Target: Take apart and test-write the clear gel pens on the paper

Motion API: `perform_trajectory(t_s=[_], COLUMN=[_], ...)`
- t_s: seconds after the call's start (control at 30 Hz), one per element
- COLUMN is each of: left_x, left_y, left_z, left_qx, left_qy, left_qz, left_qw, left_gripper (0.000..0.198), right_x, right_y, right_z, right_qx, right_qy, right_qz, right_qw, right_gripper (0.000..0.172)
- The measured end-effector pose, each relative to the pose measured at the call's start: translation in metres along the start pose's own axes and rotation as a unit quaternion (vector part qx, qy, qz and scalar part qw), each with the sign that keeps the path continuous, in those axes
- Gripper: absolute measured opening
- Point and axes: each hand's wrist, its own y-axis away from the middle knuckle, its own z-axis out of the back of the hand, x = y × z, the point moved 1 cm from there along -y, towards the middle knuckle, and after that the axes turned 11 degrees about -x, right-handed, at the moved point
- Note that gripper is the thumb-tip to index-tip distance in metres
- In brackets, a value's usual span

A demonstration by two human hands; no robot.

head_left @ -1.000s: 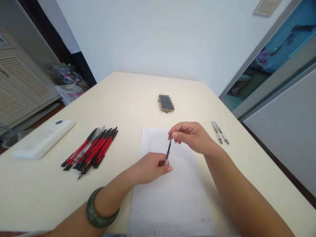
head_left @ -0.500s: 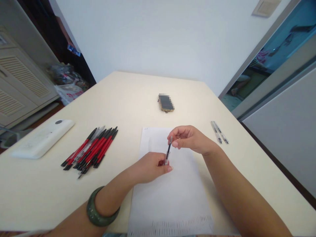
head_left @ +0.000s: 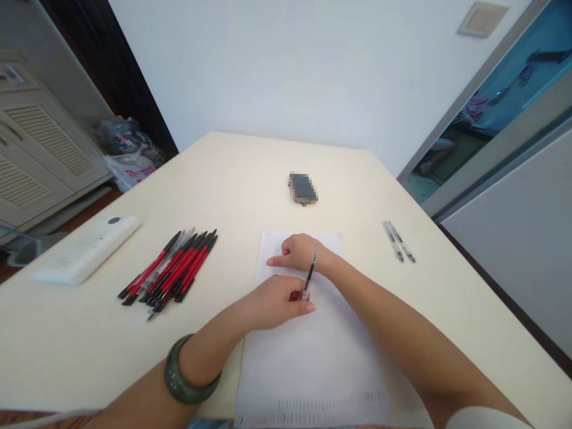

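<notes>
A slim pen, clear with a dark length of ink inside, stands tilted in the grip of my left hand, its thin end upward. My left thumb and fingers close around its lower part, which they hide. My right hand hovers just beyond the left one, over the top of the white paper. Its thumb points left, apart from the curled fingers, and nothing shows in it. Behind the pen passes my right wrist. Rows of short ink strokes run along the paper's near edge.
Left of the paper lies a pile of red-and-black pens with some clear ones. Two clear pens rest at the right. A pixelated dark object sits further back, and a white oblong device lies far left. A wall stands behind the table.
My right hand has swung left, away from the pen's upper end and past it. The left hand still holds the pen in nearly the same place. The view has shifted slightly.
</notes>
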Motion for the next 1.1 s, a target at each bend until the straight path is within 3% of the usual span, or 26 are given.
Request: perform_trajectory(t_s=[0.27,0.47,0.7,0.83,1.03,1.1], left_x=[0.001,-0.001,0.001,0.001,-0.003,-0.004], left_y=[0.000,0.000,-0.002,-0.001,0.000,0.000], left_z=[-0.001,0.000,0.000,-0.001,0.001,0.002], left_qx=[-0.024,-0.031,-0.038,-0.034,-0.033,-0.029], left_qy=[-0.005,-0.010,-0.014,-0.007,-0.008,-0.010], left_qz=[-0.003,-0.012,-0.007,-0.002,-0.006,-0.002], left_qw=[1.000,0.999,0.999,0.999,0.999,1.000], left_gripper=[0.031,0.031,0.032,0.032,0.032,0.032], right_x=[-0.012,-0.018,-0.001,-0.010,-0.027,-0.024], right_y=[0.001,0.013,0.002,0.002,0.026,0.035], right_z=[-0.009,-0.002,-0.009,-0.004,0.035,0.050], right_qx=[-0.009,-0.031,-0.041,-0.083,-0.204,-0.262], right_qy=[0.007,-0.007,-0.022,-0.084,-0.216,-0.372], right_qz=[-0.032,-0.049,-0.084,-0.106,-0.130,-0.099], right_qw=[0.999,0.998,0.995,0.987,0.946,0.885], right_gripper=[0.017,0.018,0.008,0.008,0.019,0.012])
